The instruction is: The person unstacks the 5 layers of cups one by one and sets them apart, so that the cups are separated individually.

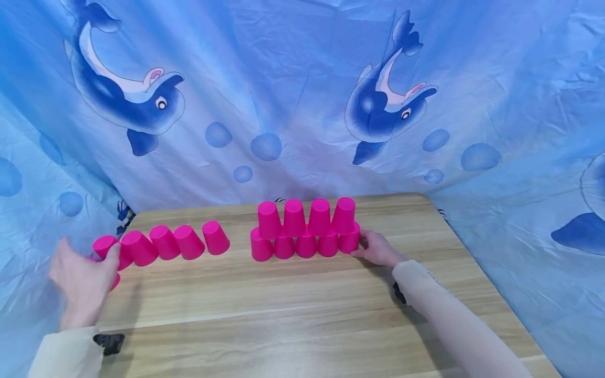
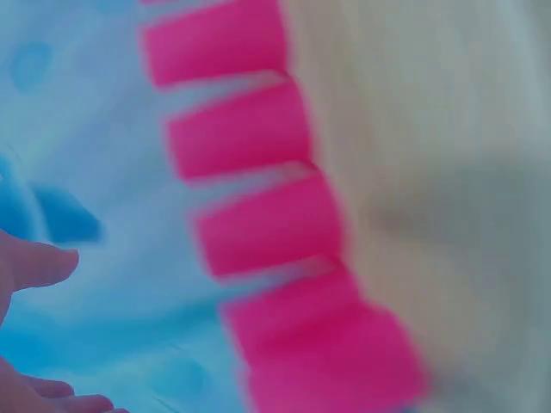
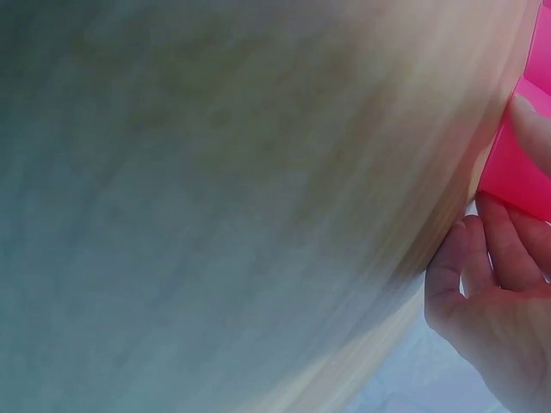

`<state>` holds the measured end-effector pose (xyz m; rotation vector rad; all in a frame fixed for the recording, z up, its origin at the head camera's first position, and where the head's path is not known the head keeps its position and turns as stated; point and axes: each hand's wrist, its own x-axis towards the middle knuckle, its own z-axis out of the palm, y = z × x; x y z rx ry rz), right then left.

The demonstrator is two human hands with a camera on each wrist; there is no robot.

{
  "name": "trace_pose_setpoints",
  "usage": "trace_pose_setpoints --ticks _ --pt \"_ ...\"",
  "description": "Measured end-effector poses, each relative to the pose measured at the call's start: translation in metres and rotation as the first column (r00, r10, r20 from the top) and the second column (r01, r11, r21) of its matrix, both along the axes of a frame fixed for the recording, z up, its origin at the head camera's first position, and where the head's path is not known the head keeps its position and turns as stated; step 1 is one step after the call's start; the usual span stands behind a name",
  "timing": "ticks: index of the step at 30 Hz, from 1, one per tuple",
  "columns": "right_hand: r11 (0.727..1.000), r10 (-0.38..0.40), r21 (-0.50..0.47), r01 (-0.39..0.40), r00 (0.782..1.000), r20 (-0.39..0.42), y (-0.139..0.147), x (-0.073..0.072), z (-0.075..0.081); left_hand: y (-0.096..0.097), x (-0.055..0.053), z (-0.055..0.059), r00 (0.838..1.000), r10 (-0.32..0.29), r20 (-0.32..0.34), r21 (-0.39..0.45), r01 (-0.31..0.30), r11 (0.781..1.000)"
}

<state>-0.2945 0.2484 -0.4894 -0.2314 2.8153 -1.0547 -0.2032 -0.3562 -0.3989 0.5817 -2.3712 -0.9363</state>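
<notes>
On the right half of the table, a row of upside-down pink cups [image 1: 305,245] carries a second row of pink cups [image 1: 294,218] on top. My right hand [image 1: 375,248] grips the end cup [image 1: 349,239] of the bottom row, thumb on one side and fingers on the other. Over to the left, my left hand [image 1: 85,275] is spread over the near end of a curved line of upside-down pink cups [image 1: 164,242], hiding some of them. In the left wrist view, its thumb [image 2: 43,263] and fingers are apart, with no cup between them.
The wooden table [image 1: 264,315] has a blue dolphin-print curtain [image 1: 302,105] behind it and along its sides. A lone cup [image 1: 216,237] ends the left line, separated by a gap from the two-level stack.
</notes>
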Motion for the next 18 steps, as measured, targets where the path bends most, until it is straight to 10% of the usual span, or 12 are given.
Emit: trace_pose_setpoints --ticks 6,12,18 --pt "1.0 -0.012 -0.005 0.012 1.0 0.01 0.0 0.0 0.0 0.075 -0.013 0.028 0.945 -0.226 -0.235 -0.166 0.19 0.968" --pt "1.0 -0.008 0.0 0.008 1.0 0.004 0.0 0.0 0.0 0.156 -0.029 0.034 0.868 -0.471 -0.16 -0.095 0.461 0.882" --pt "1.0 -0.006 0.014 0.006 1.0 0.0 0.001 -0.001 -0.001 0.208 -0.05 0.019 0.797 -0.592 -0.116 0.063 0.601 0.797"
